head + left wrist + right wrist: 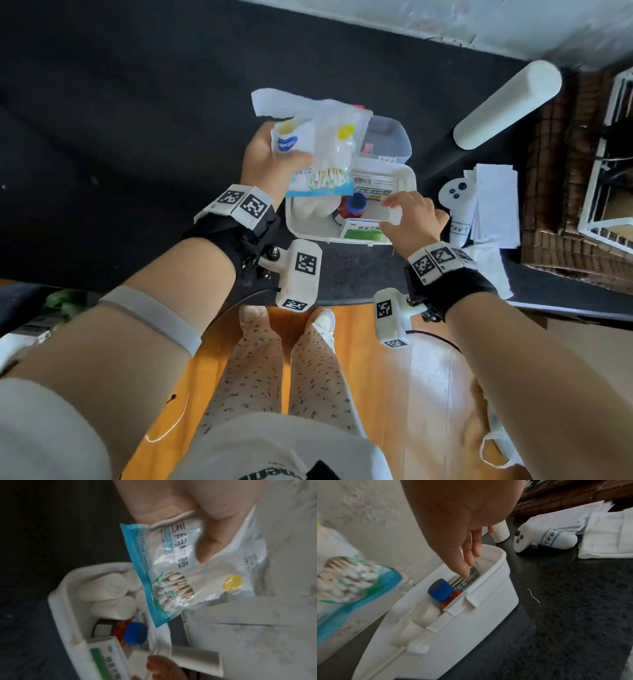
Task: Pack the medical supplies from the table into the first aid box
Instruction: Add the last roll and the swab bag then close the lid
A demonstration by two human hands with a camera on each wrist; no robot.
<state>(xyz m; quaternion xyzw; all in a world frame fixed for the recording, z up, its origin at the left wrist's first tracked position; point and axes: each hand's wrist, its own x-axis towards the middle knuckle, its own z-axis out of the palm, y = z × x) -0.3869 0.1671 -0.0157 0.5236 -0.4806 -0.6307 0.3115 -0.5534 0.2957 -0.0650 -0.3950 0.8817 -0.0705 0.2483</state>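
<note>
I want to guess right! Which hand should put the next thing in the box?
Left. The left hand already grips the cotton swab packets above the first aid box; the right hand holds nothing.

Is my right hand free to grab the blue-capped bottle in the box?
Probably yes: the right hand is open over the open box, and the bottle stands uncovered beside it.

a home (wood floor (pixel 394 394), rug (pixel 102 137)).

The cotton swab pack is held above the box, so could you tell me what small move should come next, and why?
Probably lower the cotton swab pack from the left hand into the first aid box; the right hand reaches inside among the cartons.
</note>
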